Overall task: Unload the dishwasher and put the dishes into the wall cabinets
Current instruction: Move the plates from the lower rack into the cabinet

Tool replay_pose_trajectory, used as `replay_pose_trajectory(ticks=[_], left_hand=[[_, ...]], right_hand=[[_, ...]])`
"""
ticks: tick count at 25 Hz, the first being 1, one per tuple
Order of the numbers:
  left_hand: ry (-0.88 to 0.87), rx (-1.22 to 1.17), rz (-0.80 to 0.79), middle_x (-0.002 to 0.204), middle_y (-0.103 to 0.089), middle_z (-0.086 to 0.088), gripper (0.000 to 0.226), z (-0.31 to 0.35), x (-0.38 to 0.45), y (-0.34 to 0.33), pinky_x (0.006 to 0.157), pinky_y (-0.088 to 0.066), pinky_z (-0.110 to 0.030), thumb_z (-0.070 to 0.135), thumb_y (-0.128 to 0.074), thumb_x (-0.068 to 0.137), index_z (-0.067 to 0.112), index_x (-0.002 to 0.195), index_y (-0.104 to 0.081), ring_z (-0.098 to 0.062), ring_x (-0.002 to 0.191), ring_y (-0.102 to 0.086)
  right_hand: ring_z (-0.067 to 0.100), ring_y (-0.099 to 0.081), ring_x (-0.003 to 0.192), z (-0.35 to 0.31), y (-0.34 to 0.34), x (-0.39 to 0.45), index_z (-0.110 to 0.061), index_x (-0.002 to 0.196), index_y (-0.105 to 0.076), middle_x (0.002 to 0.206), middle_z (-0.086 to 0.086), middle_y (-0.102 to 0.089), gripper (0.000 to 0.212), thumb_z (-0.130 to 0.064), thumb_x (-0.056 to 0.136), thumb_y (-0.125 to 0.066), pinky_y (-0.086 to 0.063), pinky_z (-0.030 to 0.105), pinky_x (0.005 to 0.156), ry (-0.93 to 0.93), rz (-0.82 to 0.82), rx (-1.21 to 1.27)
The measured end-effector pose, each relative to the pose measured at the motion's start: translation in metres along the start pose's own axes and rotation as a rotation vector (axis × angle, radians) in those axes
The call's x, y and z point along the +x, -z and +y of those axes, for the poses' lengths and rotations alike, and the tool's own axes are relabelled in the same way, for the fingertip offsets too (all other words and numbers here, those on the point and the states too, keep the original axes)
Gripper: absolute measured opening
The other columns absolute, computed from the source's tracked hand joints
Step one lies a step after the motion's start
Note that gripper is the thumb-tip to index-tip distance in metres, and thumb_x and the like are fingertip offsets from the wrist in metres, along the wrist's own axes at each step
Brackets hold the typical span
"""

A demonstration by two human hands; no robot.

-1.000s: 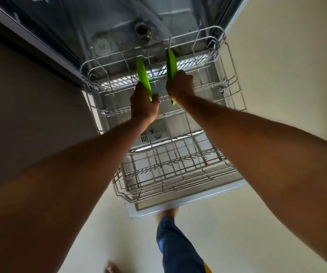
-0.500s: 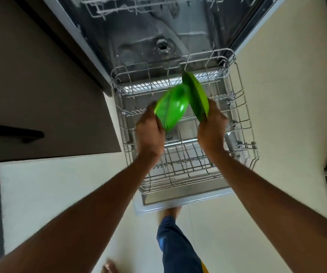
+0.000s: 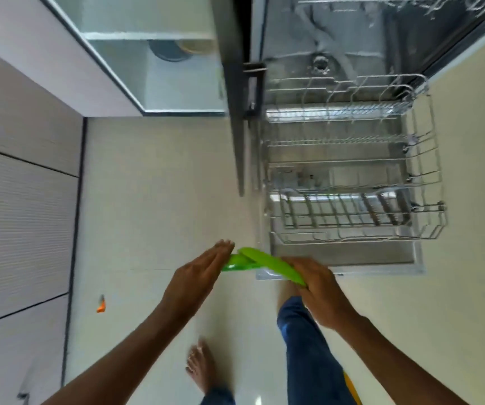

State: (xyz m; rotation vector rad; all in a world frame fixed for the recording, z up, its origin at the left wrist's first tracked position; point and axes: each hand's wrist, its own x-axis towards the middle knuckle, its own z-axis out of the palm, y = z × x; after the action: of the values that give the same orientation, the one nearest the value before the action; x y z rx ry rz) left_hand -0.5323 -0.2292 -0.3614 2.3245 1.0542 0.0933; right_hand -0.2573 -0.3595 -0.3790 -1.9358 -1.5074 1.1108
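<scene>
Two green plates are held together over the floor, in front of the open dishwasher door (image 3: pixel 381 260). The upper green plate (image 3: pixel 267 263) lies across the lower green plate (image 3: pixel 235 263). My right hand (image 3: pixel 320 287) grips the upper plate at its right edge. The fingers of my left hand (image 3: pixel 200 276) lie straight against the left side of the lower plate; its thumb is hidden. The pulled-out lower rack (image 3: pixel 352 200) holds no dishes.
An open cabinet (image 3: pixel 159 68) at the upper left holds a dark bowl (image 3: pixel 168 52). A dark panel (image 3: pixel 235 112) stands beside the dishwasher. A small orange scrap (image 3: pixel 100 305) lies on the pale floor. My bare foot (image 3: pixel 203 366) and jeans leg (image 3: pixel 305 346) are below.
Both hands have lifted the two plates out of the rack and drawn them back towards me, bringing them together. The view has swung left, showing the open cabinet.
</scene>
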Motion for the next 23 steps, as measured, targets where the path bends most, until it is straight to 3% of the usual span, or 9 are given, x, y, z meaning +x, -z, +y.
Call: replay_pose_trajectory(ticks=[3,5,9,11,14,17,20,23], left_hand=[[0.017,-0.008,-0.034,0.142,-0.065,0.004,0.07,-0.042,-0.054,0.033,0.092,-0.06,-0.03,0.008,-0.042,0.078,0.025,0.144,-0.059,-0.016,0.122,-0.068],[0.048,-0.049,-0.036,0.139,-0.066,0.009,0.078,-0.075,-0.081,0.059,0.094,-0.059,-0.027,0.008,-0.043,0.071,0.032,0.144,-0.057,-0.013,0.119,-0.069],[0.046,0.005,0.022,0.137,-0.066,0.016,0.083,-0.134,-0.084,0.124,0.092,-0.052,-0.015,0.002,-0.061,0.068,0.035,0.144,-0.056,-0.006,0.113,-0.07],[-0.026,0.062,0.044,0.132,-0.07,0.013,0.078,-0.156,-0.055,0.159,0.087,-0.052,-0.015,0.003,-0.067,0.067,0.032,0.14,-0.06,-0.008,0.108,-0.072],[-0.15,0.246,0.052,0.124,-0.073,0.007,0.058,-0.199,0.022,0.207,0.078,-0.061,-0.024,0.024,-0.046,0.08,0.03,0.135,-0.064,-0.013,0.102,-0.075],[-0.2,0.363,0.072,0.114,-0.074,-0.002,0.051,-0.248,0.12,0.253,0.066,-0.065,-0.035,0.028,-0.045,0.086,0.028,0.134,-0.063,-0.025,0.095,-0.075],[-0.239,0.37,0.319,0.105,-0.076,-0.012,0.039,-0.257,0.208,0.306,0.064,-0.064,-0.041,0.012,-0.059,0.087,0.015,0.122,-0.074,-0.033,0.086,-0.075],[-0.345,0.429,0.506,0.103,-0.078,-0.011,0.035,-0.249,0.282,0.346,0.059,-0.062,-0.044,0.007,-0.066,0.088,0.015,0.12,-0.076,-0.035,0.084,-0.075]], right_hand=[[0.005,-0.065,0.097,-0.054,-0.069,0.004,-0.03,0.128,-0.067,0.108,-0.007,-0.072,0.036,-0.033,0.093,-0.064,-0.052,0.023,0.088,0.091,-0.056,0.016],[0.008,-0.066,0.081,-0.093,-0.105,0.021,-0.035,0.118,-0.066,0.091,-0.01,-0.071,0.028,-0.047,0.093,-0.072,-0.053,0.025,0.073,0.159,-0.022,-0.053],[0.013,-0.066,0.07,-0.156,-0.155,0.062,-0.039,0.114,-0.063,0.079,-0.009,-0.066,0.029,-0.036,0.089,-0.078,-0.051,0.028,0.062,0.109,0.181,-0.14],[0.013,-0.066,0.07,-0.185,-0.166,0.088,-0.04,0.117,-0.065,0.081,-0.009,-0.066,0.035,-0.028,0.087,-0.08,-0.053,0.027,0.063,0.054,0.26,-0.102],[0.019,-0.069,0.07,-0.211,-0.163,0.154,-0.034,0.118,-0.07,0.081,-0.004,-0.072,0.041,-0.013,0.085,-0.08,-0.051,0.027,0.065,-0.01,0.401,-0.043],[0.032,-0.07,0.067,-0.232,-0.135,0.253,-0.024,0.116,-0.071,0.076,0.007,-0.073,0.026,-0.016,0.093,-0.062,-0.052,0.035,0.06,-0.094,0.54,0.005],[0.038,-0.069,0.066,-0.258,-0.094,0.34,-0.012,0.117,-0.071,0.076,0.016,-0.071,0.033,-0.004,0.086,-0.061,-0.049,0.035,0.059,-0.071,0.684,-0.033],[0.036,-0.068,0.081,-0.29,-0.049,0.413,-0.004,0.127,-0.067,0.093,0.017,-0.072,0.047,0.013,0.084,-0.062,-0.044,0.03,0.072,0.021,0.82,-0.056]])
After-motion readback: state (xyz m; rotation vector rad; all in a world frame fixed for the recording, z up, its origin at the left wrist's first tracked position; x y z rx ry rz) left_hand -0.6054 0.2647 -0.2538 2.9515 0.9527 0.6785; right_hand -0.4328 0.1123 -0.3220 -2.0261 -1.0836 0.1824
